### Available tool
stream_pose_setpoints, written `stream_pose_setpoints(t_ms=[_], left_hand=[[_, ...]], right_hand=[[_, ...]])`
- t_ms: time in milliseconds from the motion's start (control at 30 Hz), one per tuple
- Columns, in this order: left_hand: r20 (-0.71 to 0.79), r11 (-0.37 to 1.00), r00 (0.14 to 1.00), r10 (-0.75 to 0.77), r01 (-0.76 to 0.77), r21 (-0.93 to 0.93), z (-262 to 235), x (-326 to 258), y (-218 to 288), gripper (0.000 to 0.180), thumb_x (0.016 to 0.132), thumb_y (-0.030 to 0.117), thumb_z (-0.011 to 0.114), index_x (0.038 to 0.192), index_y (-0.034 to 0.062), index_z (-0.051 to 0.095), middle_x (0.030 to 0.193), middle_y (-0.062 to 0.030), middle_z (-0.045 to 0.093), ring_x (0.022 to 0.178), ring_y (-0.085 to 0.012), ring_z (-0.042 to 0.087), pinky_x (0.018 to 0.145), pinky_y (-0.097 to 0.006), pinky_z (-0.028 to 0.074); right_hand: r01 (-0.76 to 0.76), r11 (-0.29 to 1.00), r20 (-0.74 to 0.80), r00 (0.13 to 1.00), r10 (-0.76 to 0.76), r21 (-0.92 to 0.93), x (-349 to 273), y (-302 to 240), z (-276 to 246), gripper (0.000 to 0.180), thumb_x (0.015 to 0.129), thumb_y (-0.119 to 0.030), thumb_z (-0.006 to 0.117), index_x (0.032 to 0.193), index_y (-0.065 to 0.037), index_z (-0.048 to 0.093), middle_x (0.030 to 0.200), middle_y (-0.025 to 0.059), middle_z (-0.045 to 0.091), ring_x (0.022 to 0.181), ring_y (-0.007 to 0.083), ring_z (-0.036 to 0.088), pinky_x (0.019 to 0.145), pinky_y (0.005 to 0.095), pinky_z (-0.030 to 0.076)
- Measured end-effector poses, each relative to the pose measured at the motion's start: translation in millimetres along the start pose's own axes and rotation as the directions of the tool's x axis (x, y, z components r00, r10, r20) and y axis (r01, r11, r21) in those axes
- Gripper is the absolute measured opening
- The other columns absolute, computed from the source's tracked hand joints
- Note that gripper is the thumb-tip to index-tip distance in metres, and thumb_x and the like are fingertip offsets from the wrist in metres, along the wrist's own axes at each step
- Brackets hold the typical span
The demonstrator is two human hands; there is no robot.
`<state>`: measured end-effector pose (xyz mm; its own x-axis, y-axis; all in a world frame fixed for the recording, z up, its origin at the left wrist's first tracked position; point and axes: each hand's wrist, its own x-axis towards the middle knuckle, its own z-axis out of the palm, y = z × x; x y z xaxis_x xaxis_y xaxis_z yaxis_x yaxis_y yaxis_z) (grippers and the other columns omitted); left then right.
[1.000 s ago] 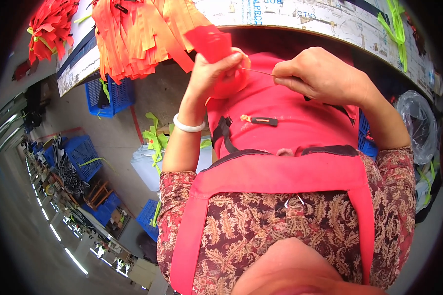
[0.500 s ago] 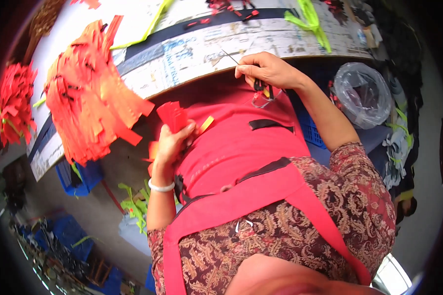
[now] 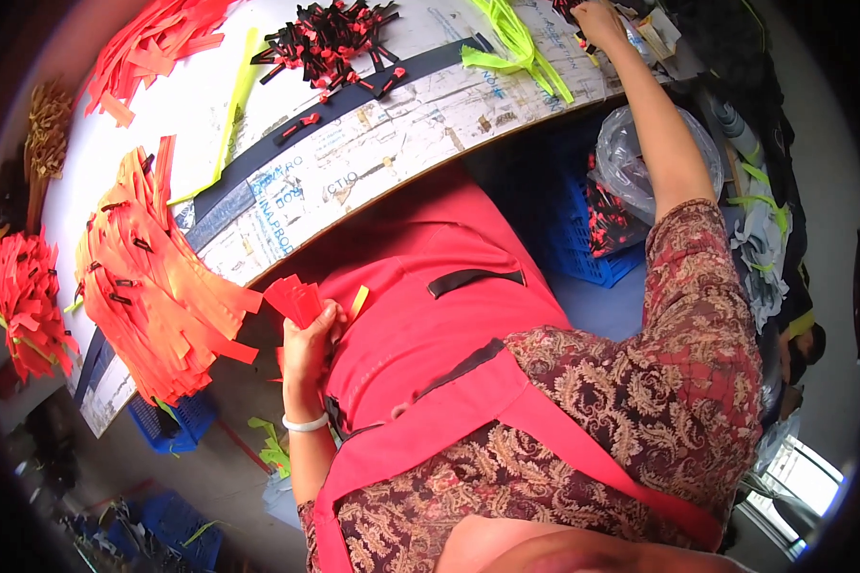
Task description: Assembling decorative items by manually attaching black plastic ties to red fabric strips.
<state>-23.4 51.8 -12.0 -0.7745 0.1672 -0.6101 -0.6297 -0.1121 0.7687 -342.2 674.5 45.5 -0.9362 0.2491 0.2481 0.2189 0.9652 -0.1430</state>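
My left hand (image 3: 308, 346) is closed around a bundle of red-orange fabric strips (image 3: 294, 300) above my lap. A yellow-orange strip end (image 3: 357, 304) sticks out beside the fingers. My right arm reaches to the far right of the table, where my right hand (image 3: 602, 26) is closed next to a small heap of dark and red pieces (image 3: 566, 9). A bit of yellow and black shows under its fingers; what it belongs to is mostly hidden. A large heap of orange strips with black bits (image 3: 153, 296) hangs over the table's left edge.
On the white table (image 3: 354, 153) lie black-and-red tabs (image 3: 327, 43), lime-green strips (image 3: 516, 48) and more red strips (image 3: 153, 53). Another red bundle (image 3: 29, 296) hangs at far left. Below the right side stand a clear plastic bag (image 3: 631, 143) and a blue crate (image 3: 569, 224).
My right hand has moved from above my lap to the far right of the table; the thin pointed tool it held no longer shows clearly. My left hand keeps the strips. The view has shifted.
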Motion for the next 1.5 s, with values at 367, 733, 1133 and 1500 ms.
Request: stream_pose_setpoints(t_ms=[367, 733, 1133, 1500], left_hand=[[0.012, 0.999, 0.999, -0.044, 0.043, 0.024, -8.5, 5.9, 9.9, 0.018, 0.09, 0.021, 0.062, 0.083, 0.005, 0.064, 0.064, 0.0005, 0.058, 0.045, -0.0033, 0.043, 0.041, -0.02, 0.03], [-0.084, 0.952, 0.995, 0.045, -0.069, -0.299, -21.6, 10.6, -23.3, 0.02, 0.084, 0.016, 0.073, 0.092, -0.0011, 0.067, 0.086, -0.0077, 0.069, 0.076, -0.0142, 0.065, 0.071, -0.029, 0.052], [-0.23, 0.886, 0.947, 0.223, -0.296, -0.358, -31.3, 4.8, -22.4, 0.018, 0.09, 0.014, 0.067, 0.099, -0.0012, 0.067, 0.08, -0.0036, 0.064, 0.064, -0.0084, 0.054, 0.061, -0.023, 0.046], [-0.203, 0.845, 0.932, 0.301, -0.36, -0.397, -36.3, 8.7, -23.3, 0.015, 0.09, 0.008, 0.064, 0.1, -0.0028, 0.067, 0.079, -0.004, 0.065, 0.06, -0.0083, 0.053, 0.057, -0.022, 0.045]], right_hand=[[0.162, 0.486, 0.398, 0.386, -0.832, 0.859, -242.1, -294.0, -52.8, 0.017, 0.092, -0.015, 0.06, 0.104, -0.003, 0.065, 0.086, -0.0012, 0.06, 0.077, 0.0031, 0.056, 0.06, 0.0188, 0.045], [0.737, -0.009, 0.248, -0.239, -0.939, 0.676, -402.4, -424.6, -7.2, 0.015, 0.072, -0.006, 0.058, 0.06, 0.001, 0.063, 0.071, 0.022, 0.066, 0.063, 0.0325, 0.067, 0.055, 0.0422, 0.051], [0.639, 0.134, 0.349, -0.223, -0.91, 0.757, -398.6, -420.3, 9.8, 0.017, 0.08, -0.015, 0.067, 0.081, 0.001, 0.062, 0.085, 0.0145, 0.061, 0.081, 0.0329, 0.064, 0.068, 0.0421, 0.051], [0.076, 0.424, 0.428, -0.049, -0.902, 0.902, -367.3, -398.1, 12.5, 0.021, 0.084, -0.02, 0.07, 0.094, -0.004, 0.062, 0.078, 0.0143, 0.064, 0.08, 0.0264, 0.064, 0.071, 0.0383, 0.048]])
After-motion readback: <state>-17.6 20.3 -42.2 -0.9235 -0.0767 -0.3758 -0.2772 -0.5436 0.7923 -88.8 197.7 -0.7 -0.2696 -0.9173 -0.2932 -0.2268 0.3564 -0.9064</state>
